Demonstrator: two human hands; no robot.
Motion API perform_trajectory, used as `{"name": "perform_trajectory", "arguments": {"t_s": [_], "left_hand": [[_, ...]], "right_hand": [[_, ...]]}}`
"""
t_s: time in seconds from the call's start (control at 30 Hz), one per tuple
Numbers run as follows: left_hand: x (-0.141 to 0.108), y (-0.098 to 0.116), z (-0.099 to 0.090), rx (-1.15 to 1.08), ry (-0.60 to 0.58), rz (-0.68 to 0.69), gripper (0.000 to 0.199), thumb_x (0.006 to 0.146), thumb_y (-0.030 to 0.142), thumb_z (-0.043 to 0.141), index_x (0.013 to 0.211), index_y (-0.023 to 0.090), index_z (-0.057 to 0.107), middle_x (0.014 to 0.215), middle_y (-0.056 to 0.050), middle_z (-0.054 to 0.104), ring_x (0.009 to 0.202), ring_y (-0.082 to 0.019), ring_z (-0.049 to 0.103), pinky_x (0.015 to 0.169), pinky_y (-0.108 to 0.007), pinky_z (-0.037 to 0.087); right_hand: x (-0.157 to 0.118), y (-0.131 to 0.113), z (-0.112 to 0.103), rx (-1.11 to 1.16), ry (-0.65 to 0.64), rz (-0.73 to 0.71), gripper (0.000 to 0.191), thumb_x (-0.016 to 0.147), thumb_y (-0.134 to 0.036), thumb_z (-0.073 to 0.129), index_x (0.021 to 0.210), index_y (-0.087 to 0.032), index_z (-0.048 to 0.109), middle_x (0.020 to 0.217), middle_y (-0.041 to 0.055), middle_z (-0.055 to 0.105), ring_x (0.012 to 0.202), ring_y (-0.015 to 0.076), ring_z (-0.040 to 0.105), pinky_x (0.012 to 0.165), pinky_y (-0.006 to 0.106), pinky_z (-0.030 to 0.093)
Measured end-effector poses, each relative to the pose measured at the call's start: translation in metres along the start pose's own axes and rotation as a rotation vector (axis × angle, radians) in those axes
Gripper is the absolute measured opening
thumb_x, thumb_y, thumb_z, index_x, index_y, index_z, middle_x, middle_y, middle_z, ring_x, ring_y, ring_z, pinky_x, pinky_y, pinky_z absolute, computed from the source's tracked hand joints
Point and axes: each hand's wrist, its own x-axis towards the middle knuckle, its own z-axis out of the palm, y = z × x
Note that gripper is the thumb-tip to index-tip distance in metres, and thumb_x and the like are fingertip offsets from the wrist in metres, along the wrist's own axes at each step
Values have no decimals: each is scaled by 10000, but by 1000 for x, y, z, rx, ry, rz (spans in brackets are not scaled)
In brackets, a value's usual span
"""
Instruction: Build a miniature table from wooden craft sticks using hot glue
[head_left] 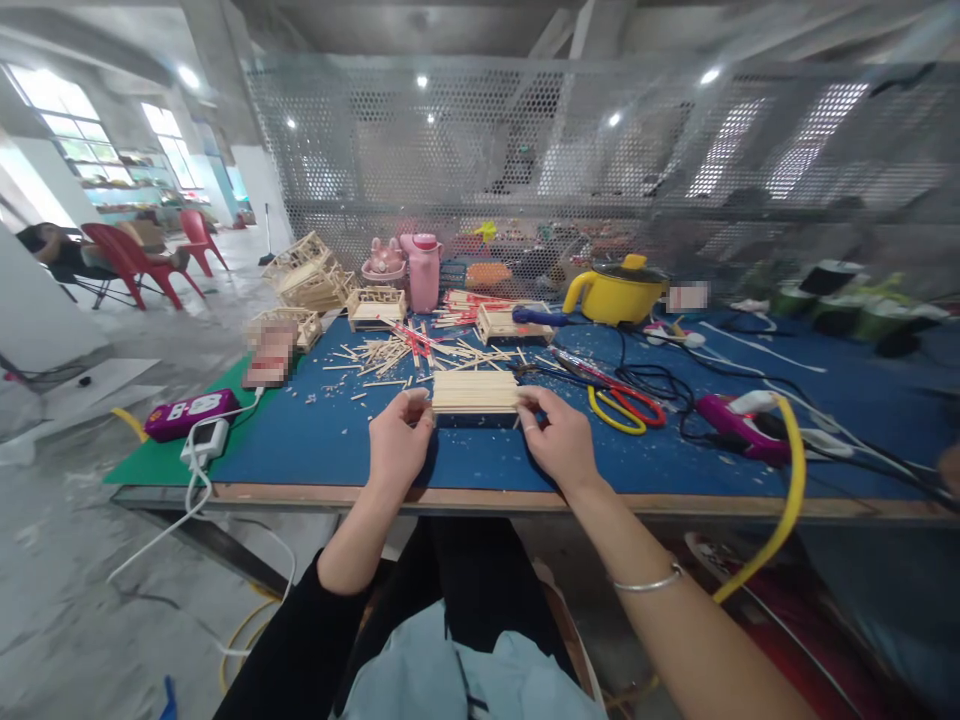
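A small structure of pale wooden sticks (475, 392), with a flat slatted top, stands on the blue table mat near the front edge. My left hand (399, 435) grips its left end between thumb and fingers. At the opposite end, my right hand (556, 432) pinches the right side the same way. Just behind it lies a heap of loose sticks (457, 354), some with red on them. Scissors with yellow and red handles (616, 408) lie to the right of my right hand.
Stick-built pieces (311, 275) are piled at the back left. A pink bottle (424, 272), a yellow pot (621, 292) and a blue-handled tool (538, 317) are at the back. Purple power strips (191, 413) and cables lie at both sides. A person sits far left.
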Motion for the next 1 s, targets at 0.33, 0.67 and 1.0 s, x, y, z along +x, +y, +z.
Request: {"name": "perform_trajectory", "arguments": {"t_s": [0.33,0.67,1.0], "left_hand": [[-4,8,-1,96,21,73,295,784,171,590,1075,194,626,931,-46,728,858,-163,686,814,-298,530],[1,9,1,245,10,152,243,772,150,590,1001,203,652,856,-29,736,804,-174,689,804,-306,519],[-1,10,1,245,23,121,229,762,180,585,977,213,657,853,-24,737,789,-175,692,799,-298,524]], "right_hand": [[0,1,0,10,-10,6,227,829,-186,498,998,-221,646,926,47,716,837,206,666,800,341,512],[0,-1,0,86,0,49,240,780,-164,515,979,-213,640,858,36,696,757,183,647,664,293,515],[-3,4,0,207,-55,117,361,698,-120,531,1038,-217,606,829,23,645,730,165,613,605,258,510]]}}
